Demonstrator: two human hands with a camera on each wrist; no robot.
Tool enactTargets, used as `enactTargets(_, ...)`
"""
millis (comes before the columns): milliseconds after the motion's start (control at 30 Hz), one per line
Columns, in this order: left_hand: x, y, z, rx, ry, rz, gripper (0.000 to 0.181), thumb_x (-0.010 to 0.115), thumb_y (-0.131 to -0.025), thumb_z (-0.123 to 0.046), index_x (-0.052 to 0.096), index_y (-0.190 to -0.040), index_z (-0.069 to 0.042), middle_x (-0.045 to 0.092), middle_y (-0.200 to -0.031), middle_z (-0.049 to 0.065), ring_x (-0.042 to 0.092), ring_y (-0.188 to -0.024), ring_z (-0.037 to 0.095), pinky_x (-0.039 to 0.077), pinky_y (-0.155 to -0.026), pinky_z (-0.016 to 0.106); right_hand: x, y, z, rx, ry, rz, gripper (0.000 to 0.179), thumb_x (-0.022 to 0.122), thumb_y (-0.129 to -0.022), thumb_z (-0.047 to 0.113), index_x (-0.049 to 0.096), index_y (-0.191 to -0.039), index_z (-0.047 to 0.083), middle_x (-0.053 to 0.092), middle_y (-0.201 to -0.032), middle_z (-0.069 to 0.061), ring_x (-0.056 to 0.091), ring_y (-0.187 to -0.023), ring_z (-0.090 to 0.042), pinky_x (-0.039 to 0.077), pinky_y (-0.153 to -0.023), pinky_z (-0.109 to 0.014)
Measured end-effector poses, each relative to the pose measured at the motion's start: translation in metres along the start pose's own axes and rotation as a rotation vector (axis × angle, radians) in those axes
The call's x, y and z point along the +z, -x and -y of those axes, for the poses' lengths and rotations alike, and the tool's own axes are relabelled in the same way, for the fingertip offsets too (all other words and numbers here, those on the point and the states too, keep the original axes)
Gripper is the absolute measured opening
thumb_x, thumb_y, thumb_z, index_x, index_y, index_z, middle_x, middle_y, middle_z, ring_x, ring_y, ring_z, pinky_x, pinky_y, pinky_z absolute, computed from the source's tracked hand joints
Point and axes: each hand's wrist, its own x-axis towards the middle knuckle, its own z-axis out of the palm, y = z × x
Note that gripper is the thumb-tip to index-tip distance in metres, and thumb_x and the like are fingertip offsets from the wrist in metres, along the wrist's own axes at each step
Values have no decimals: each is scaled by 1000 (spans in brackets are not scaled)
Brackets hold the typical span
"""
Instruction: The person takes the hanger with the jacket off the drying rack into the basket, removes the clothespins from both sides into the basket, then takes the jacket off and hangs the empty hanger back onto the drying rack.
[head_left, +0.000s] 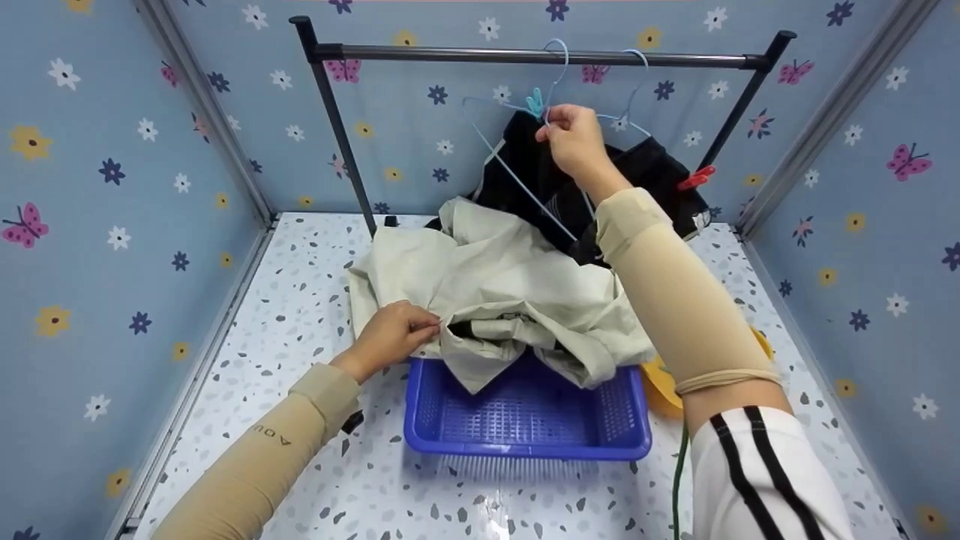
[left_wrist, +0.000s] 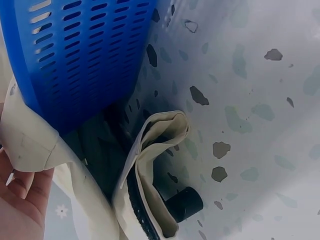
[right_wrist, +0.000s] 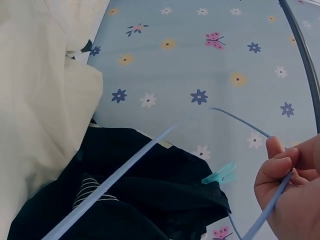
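Note:
A beige garment (head_left: 495,270) lies bunched over the back of a blue basket (head_left: 525,450). My left hand (head_left: 394,334) pinches its edge near the left end of the opening; in the left wrist view, part of the cloth hangs beside the basket. My right hand (head_left: 577,142) holds a light blue hanger (head_left: 517,180) near its neck, just below the rail. Its hook rises in front of the rail; I cannot tell whether it rests there. Behind it, a black garment (head_left: 517,157) hangs from another blue hanger (head_left: 637,82), with a teal clip (head_left: 534,103) and a red clip (head_left: 697,178).
A dark rack rail (head_left: 450,54) spans the back, with a post on each side. A yellow object (head_left: 660,386) is partly hidden behind my right forearm. Patterned walls enclose the speckled surface (head_left: 300,262) on the left, back and right.

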Motion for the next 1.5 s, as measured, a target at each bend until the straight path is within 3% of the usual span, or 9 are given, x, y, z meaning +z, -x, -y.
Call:
enactTargets(167,1,0,3,52,30,-27,16,80,-101,-16,89,-109,-7,88,-106,12,76,-93,36,59,-90,56,-2,2,-6,33,-14,59,29,47,-115,-1,65,-137,-7,66,-84,8,57,-79,-9,48,-69,-18)
enactTargets(200,7,-1,14,85,47,-40,17,79,-103,-22,90,-109,-10,89,-106,9,76,-93,32,60,-90,52,-2,3,-6,37,-16,74,30,47,-116,0,63,-140,-7,67,-86,7,57,-76,-8,49,-67,-18)
enactTargets(300,8,-2,16,112,51,-56,18,79,-102,-22,90,-108,-10,89,-105,8,76,-91,31,61,-89,51,-6,6,-6,53,14,127,38,49,-117,3,58,-152,-7,70,-95,5,60,-76,-7,54,-70,-18)
enactTargets(533,0,-2,-1,7,-4,-2,16,81,-101,-15,89,-111,-6,89,-110,12,77,-98,36,60,-95,55,-17,14,-18,45,169,235,55,59,-107,-6,53,-161,-2,73,-111,-2,66,-89,-7,58,-82,-22)
enactTargets(667,-2,0,-2,-4,-3,-5,15,81,-101,-15,89,-111,-7,89,-108,12,76,-95,35,59,-93,55,-20,20,-30,-10,213,258,56,65,-99,-9,57,-154,-5,71,-106,-2,65,-91,-7,55,-81,-19)
enactTargets(867,-1,0,-1,-13,-15,-5,14,81,-101,-14,90,-110,-8,88,-105,11,76,-94,35,59,-91,55,-23,38,-40,-42,257,304,65,69,-94,-10,54,-157,-5,71,-126,-18,65,-97,-13,57,-89,-21)
enactTargets(1167,1,0,3,42,-2,-41,13,80,-101,-15,89,-107,-7,88,-101,12,75,-89,34,59,-87,55,-29,70,-48,-76,268,372,76,71,-96,-5,44,-167,-2,67,-146,-31,74,-110,-27,60,-99,-29)
enactTargets(1333,8,-1,14,106,33,-75,17,79,-102,-23,90,-107,-11,88,-99,8,73,-86,28,59,-83,51,-36,86,-52,-52,220,439,84,71,-97,-3,35,-172,0,65,-152,-33,75,-104,-23,60,-94,-23)
enactTargets(1500,1,0,3,26,8,-31,15,81,-100,-16,89,-109,-7,88,-101,12,74,-90,35,58,-87,57,-39,100,-56,-12,153,470,86,71,-99,-7,30,-175,1,62,-156,-34,73,-99,-12,60,-85,-18)
